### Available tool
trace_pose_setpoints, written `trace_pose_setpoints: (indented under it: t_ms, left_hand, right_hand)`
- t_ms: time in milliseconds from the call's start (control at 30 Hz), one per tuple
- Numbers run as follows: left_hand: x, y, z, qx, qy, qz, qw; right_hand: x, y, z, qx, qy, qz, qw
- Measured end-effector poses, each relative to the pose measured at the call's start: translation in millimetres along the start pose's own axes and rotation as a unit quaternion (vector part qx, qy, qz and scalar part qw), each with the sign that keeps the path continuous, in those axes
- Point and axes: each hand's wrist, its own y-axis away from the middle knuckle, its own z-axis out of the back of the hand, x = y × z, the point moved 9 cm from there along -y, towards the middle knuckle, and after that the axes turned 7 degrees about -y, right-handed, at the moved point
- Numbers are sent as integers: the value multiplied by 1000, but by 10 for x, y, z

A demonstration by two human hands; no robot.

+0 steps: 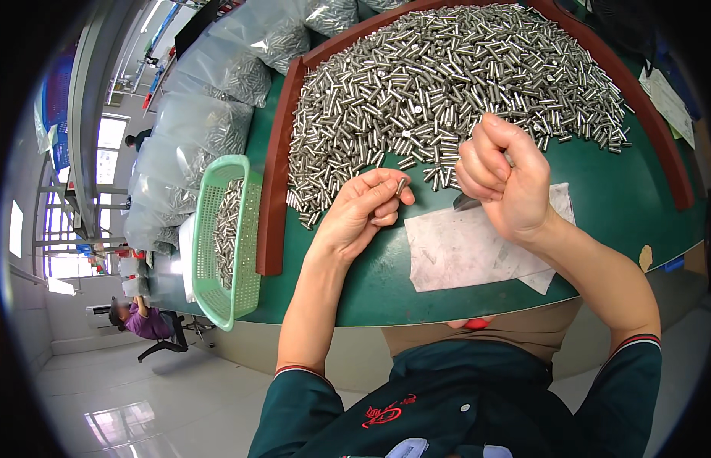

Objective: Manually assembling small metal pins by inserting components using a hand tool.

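Observation:
Between the thumb and fingers of my left hand [361, 212] is a small shiny metal pin [401, 186], held over the near edge of a big heap of loose metal pins [447, 76]. To the right, my right hand [502, 177] is closed in a fist above a stained white cloth or sheet [466, 252]. A dark, flat, blade-like piece [465, 202] shows just below that fist; the rest of it is hidden by the fingers, so its kind is unclear.
Dark red wooden rails [274, 198] border the heap on the green table [371, 294]. Left of them stands a light green basket [248, 271] with pins inside. Clear plastic bags of pins [229, 126] line the table's left side. A seated person [148, 322] is farther left.

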Motion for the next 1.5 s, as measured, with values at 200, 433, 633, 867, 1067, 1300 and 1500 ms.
trace_pose_setpoints:
  t_ms: [200,433,633,867,1067,1300,1500]
  left_hand:
    - [-4,14,-6,-4,-2,4,1000]
    - [-167,161,-250,-31,-275,-39,960]
    - [-142,251,-482,-43,-586,-125,800]
    - [-144,270,-472,-51,-594,-126,793]
    - [-162,287,-489,-55,-593,-167,786]
    - [-154,279,-494,-57,-586,-170,790]
    - [-161,284,-471,-68,-577,-153,800]
  right_hand:
    - [-3,3,2,-4,4,2,1000]
    - [-17,2,5,-9,0,-2,1000]
    - [-158,63,-60,19,24,-26,999]
    - [-275,120,-127,40,54,-23,997]
    - [-312,122,-138,40,61,-20,997]
    - [-303,132,-135,39,73,-13,996]
    - [-318,152,-169,43,80,-16,996]
